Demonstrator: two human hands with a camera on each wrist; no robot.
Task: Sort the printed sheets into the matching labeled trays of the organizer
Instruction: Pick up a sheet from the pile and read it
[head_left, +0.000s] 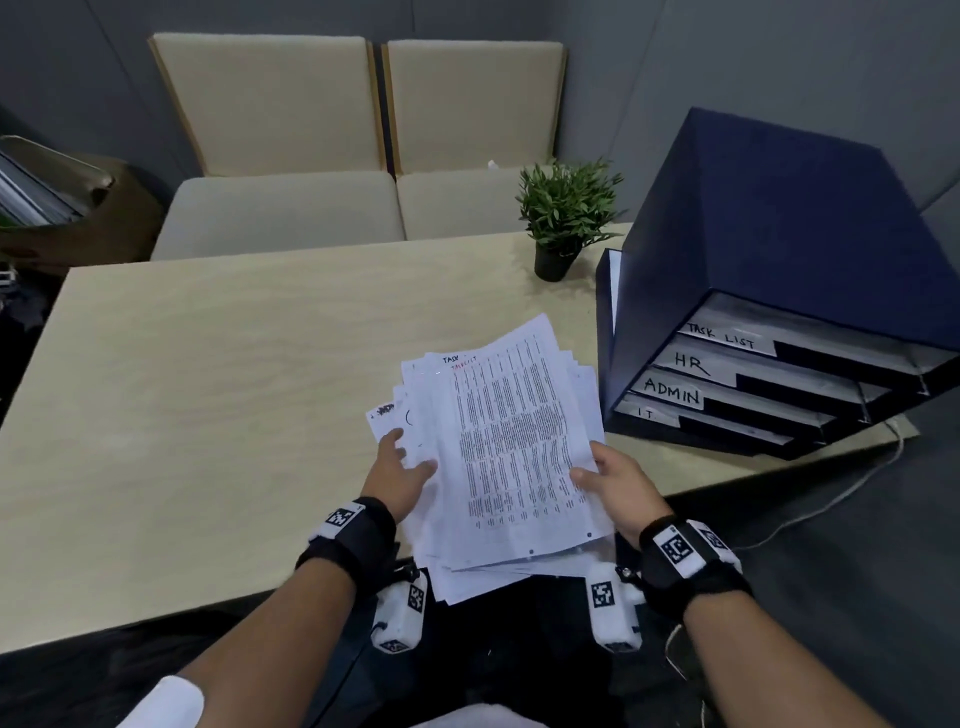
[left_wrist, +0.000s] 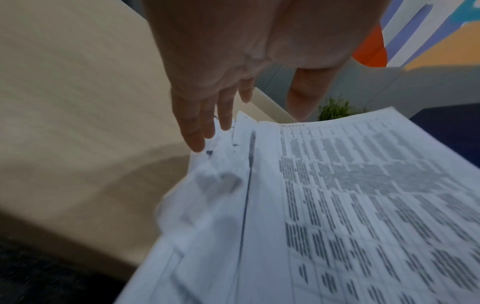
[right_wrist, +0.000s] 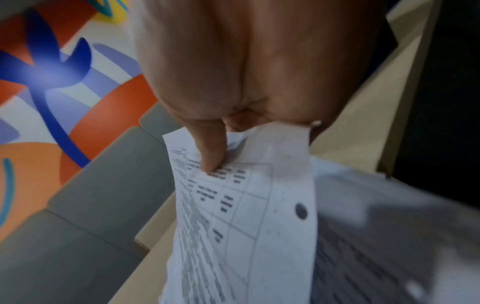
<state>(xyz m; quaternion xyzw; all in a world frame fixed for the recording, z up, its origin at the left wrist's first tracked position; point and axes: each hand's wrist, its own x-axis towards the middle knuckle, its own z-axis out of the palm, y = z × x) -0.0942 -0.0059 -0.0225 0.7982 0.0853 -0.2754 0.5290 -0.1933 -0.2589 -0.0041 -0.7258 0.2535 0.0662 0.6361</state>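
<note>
Loose printed sheets (head_left: 498, 447) overhung the table's (head_left: 208, 389) near edge. Your right hand (head_left: 618, 483) pinched the limp, slippery top sheet's corner; your left hand (head_left: 400, 467) lay flat, steadying the stack.

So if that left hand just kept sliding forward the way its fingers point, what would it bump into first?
Probably just more paper: the left hand rests on the fanned stack of sheets, fingers aimed across its left part. Past the sheets comes bare table; the potted plant stands further right, though depth is hard to judge.
</note>
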